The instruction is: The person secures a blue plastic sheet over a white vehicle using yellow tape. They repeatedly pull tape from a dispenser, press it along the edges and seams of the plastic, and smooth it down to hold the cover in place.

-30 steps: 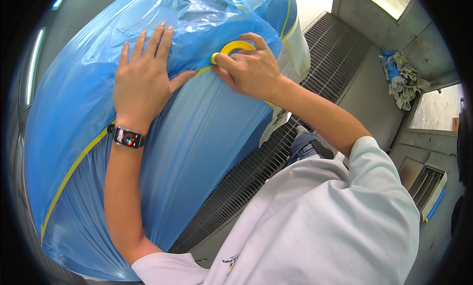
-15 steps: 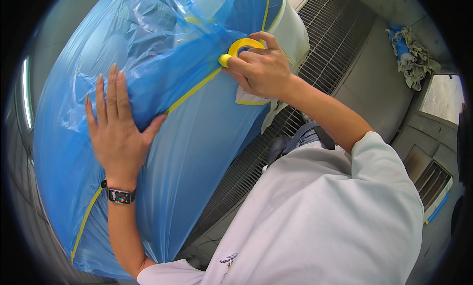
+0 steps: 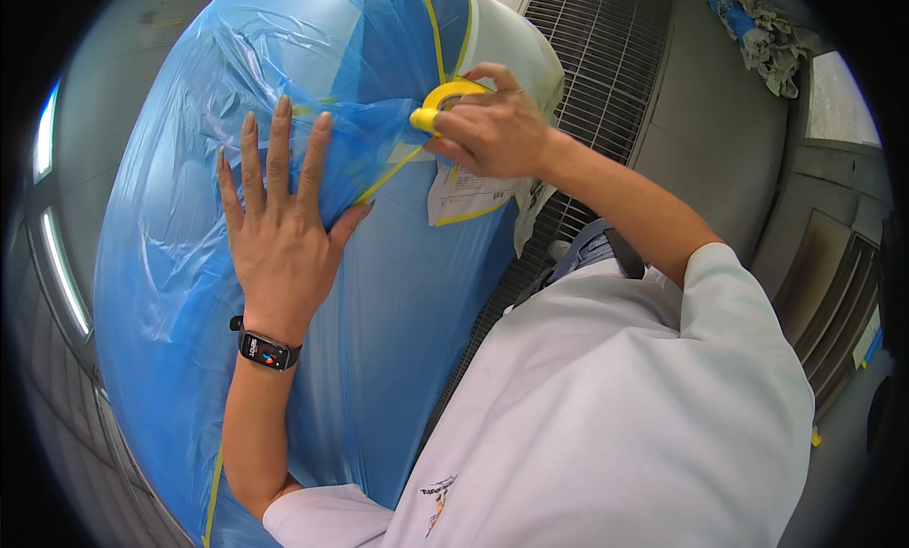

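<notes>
Thin blue plastic sheeting (image 3: 379, 292) covers a large rounded body, with wrinkles and folds at its upper part. My left hand (image 3: 284, 245) lies flat on it, fingers stretched, thumb beside a yellow tape strip (image 3: 390, 174). That strip runs up along a fold of the plastic toward my right hand (image 3: 502, 132). Closed around a roll of yellow masking tape (image 3: 437, 97), the right hand holds it against the sheeting. Just below this hand, a white printed paper sheet (image 3: 462, 196) edged with yellow tape hangs on the body.
Beyond the covered body runs a metal floor grating (image 3: 606, 51). Crumpled paper and blue plastic (image 3: 762, 42) lie in a heap at the far right. Further yellow tape lines (image 3: 434, 32) cross the top of the covering. Lit tube lamps (image 3: 64, 269) show at the left.
My left hand has slid up and to the right along the sheeting, closer to the tape roll. More of the printed paper shows. The whole view has shifted.
</notes>
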